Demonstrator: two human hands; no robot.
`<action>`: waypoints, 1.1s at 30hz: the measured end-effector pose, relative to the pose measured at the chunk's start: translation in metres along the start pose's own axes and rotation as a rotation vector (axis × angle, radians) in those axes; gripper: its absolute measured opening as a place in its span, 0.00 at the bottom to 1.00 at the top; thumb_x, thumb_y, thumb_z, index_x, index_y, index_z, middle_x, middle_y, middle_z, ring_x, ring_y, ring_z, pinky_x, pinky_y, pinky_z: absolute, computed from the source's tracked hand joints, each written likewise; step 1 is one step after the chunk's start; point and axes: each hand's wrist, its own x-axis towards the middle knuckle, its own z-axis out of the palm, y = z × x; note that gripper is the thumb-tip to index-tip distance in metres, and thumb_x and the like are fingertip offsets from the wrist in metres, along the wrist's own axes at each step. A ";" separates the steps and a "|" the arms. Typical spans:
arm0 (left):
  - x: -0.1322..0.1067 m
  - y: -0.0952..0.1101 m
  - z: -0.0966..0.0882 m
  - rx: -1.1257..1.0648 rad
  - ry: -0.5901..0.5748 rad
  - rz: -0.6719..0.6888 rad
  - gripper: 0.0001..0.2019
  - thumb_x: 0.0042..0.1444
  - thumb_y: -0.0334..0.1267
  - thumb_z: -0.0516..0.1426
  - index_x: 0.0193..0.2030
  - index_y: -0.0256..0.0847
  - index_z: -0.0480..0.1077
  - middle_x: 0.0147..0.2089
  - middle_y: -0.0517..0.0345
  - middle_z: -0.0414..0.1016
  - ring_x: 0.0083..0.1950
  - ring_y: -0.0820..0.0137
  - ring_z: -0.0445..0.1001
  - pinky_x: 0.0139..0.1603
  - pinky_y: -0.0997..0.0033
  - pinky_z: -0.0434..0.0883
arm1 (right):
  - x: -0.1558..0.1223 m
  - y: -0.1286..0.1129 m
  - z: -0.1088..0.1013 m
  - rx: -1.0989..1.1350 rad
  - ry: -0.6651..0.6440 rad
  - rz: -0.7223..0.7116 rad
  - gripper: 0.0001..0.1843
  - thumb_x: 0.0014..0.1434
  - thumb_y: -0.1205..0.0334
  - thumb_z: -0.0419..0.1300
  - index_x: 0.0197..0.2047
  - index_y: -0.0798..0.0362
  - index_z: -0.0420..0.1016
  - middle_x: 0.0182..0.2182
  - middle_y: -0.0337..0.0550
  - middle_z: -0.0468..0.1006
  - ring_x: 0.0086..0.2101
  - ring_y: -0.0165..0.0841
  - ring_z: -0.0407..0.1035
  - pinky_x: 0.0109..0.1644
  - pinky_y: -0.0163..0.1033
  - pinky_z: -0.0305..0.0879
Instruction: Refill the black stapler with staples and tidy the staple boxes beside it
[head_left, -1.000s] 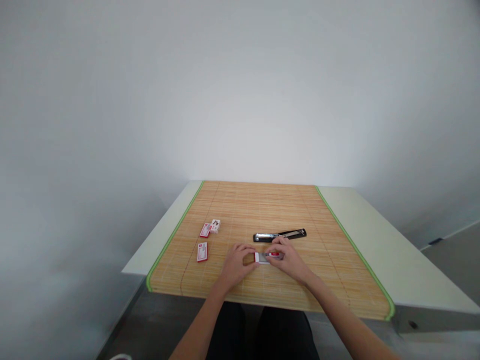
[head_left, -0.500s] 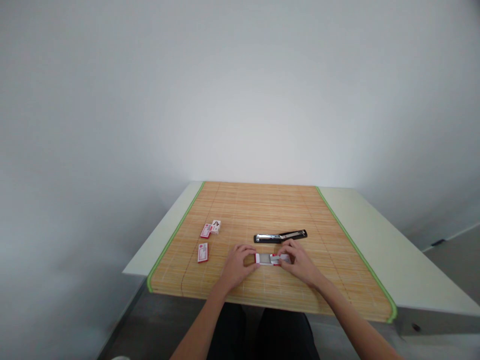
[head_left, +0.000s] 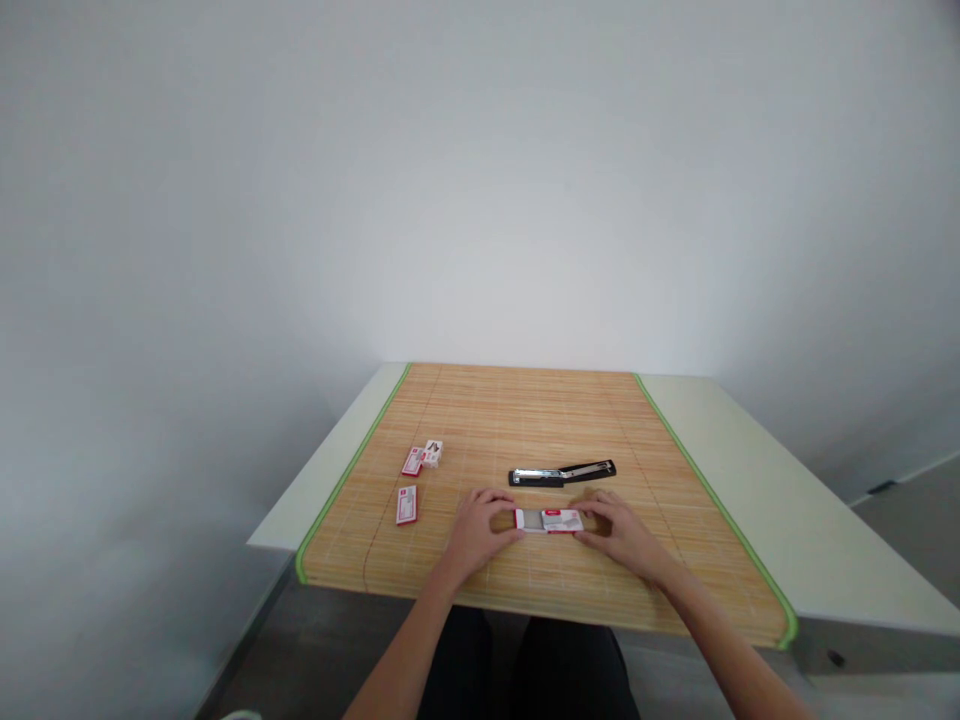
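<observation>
Red and white, a small box (head_left: 562,521), partly slid open, is held on the desk just on the near side of the black stapler (head_left: 551,478). Its left end is pinched between thumb and fingers by the half-curled left hand (head_left: 476,528), its right end likewise by the right hand (head_left: 619,535).

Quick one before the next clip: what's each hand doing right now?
Left hand: thumb and fingers holding the left end of the part-open red-and-white box.
Right hand: thumb and fingers holding the same box's right end.
</observation>
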 end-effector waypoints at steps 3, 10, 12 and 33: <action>0.002 0.001 0.002 0.027 -0.007 -0.004 0.18 0.52 0.51 0.70 0.50 0.58 0.80 0.57 0.62 0.77 0.60 0.58 0.68 0.64 0.53 0.62 | 0.006 -0.009 0.009 -0.016 -0.004 -0.007 0.17 0.59 0.51 0.67 0.52 0.41 0.81 0.41 0.44 0.78 0.43 0.42 0.71 0.49 0.46 0.67; 0.007 0.004 0.005 0.037 -0.030 -0.030 0.21 0.48 0.54 0.71 0.49 0.59 0.81 0.58 0.61 0.77 0.61 0.55 0.67 0.64 0.51 0.62 | 0.016 -0.026 0.027 -0.002 0.005 -0.043 0.17 0.58 0.51 0.69 0.51 0.40 0.83 0.38 0.44 0.77 0.43 0.44 0.70 0.50 0.48 0.67; 0.009 0.005 0.005 0.034 -0.028 -0.027 0.21 0.47 0.54 0.72 0.49 0.60 0.81 0.58 0.62 0.77 0.61 0.55 0.68 0.63 0.51 0.62 | 0.016 -0.029 0.028 0.009 0.004 -0.038 0.16 0.59 0.51 0.68 0.50 0.41 0.83 0.37 0.44 0.77 0.42 0.44 0.70 0.49 0.48 0.68; 0.008 0.001 0.004 -0.056 0.084 -0.014 0.17 0.58 0.54 0.64 0.53 0.54 0.78 0.57 0.57 0.75 0.61 0.57 0.70 0.65 0.52 0.65 | 0.045 -0.060 0.042 -0.033 0.091 -0.187 0.03 0.61 0.57 0.67 0.39 0.43 0.83 0.45 0.44 0.76 0.46 0.42 0.69 0.52 0.48 0.66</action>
